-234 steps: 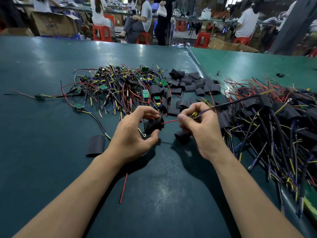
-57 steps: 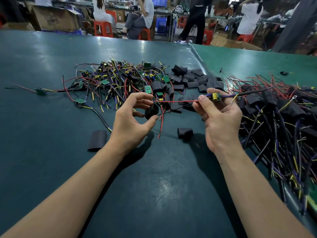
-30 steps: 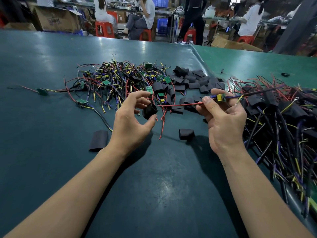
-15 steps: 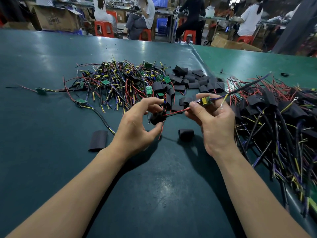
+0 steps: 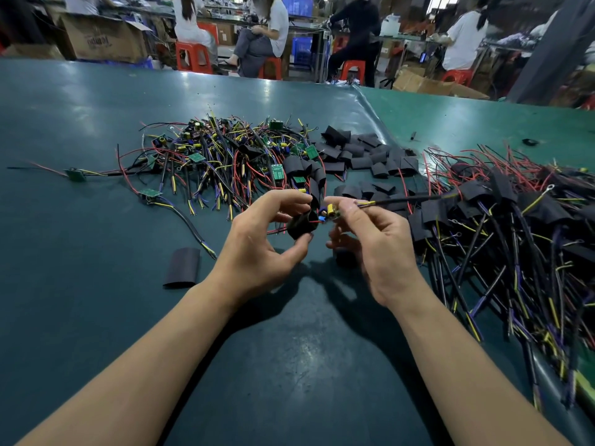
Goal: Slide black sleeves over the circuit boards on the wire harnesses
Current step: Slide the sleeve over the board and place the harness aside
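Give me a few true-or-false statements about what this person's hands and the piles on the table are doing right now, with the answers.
1. The left hand holds a black sleeve. True.
2. The right hand is empty. False: it pinches a small circuit board with its wires.
3. The board is already fully covered by the sleeve. False: it sits at the sleeve's mouth, still showing.
4. A loose flat sleeve lies on the table to the left of the left hand. True.
5. The pile of sleeved harnesses is on the right side. True.
6. The bare boards pile lies nearer the person than the hands. False: it lies beyond them.
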The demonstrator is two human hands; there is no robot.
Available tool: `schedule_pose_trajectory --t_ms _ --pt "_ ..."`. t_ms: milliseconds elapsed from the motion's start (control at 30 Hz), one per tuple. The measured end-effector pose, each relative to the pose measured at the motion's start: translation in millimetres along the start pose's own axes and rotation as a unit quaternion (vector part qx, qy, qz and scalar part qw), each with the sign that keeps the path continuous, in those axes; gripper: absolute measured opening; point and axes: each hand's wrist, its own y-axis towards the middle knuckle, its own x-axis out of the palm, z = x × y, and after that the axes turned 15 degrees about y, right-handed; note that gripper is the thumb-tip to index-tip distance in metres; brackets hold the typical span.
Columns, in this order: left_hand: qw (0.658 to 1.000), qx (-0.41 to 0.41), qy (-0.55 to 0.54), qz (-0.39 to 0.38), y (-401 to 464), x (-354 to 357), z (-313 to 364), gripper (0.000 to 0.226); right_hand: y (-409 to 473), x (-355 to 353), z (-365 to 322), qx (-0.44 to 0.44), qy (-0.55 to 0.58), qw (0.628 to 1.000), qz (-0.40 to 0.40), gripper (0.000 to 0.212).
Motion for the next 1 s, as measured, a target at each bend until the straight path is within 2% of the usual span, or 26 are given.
schedule_pose_trajectory --t_ms 200,300,400,500,633,800,1000 --pt "1.0 -0.009 -0.016 -0.01 -0.5 1.0 -1.8 0.05 2.3 -3.0 -1.7 -0.001 0.053 0.998 0.012 0.013" --pt "1.0 -0.017 -0.019 -0.015 -1.0 1.9 -3.1 0.05 2.7 -3.7 -1.1 0.011 0.029 1.0 -0.002 0.015" --pt "0.999 -0.025 -0.025 0.004 -0.6 1.2 -4.8 0.048 5.1 -5.3 -0.8 0.03 0.023 0.999 0.027 0.013" --pt "0.999 -0.035 -0.012 -0.02 -0.3 0.7 -5.2 0.045 5.9 -6.1 0.5 0.045 0.035 0.997 0.045 0.012" --pt "0.997 -0.057 0.01 -0.055 -2.0 1.2 -5.3 0.035 4.1 -4.4 2.0 0.045 0.031 0.998 0.026 0.013" --pt "0.995 -0.088 0.018 -0.046 -0.6 0.1 -5.3 0.035 3.1 -3.6 0.3 0.049 0.021 0.998 0.018 0.013" --pt "0.998 -0.046 0.042 0.007 -0.1 -0.3 -4.5 0.013 4.4 -1.5 -0.2 0.153 0.078 0.983 0.062 0.012"
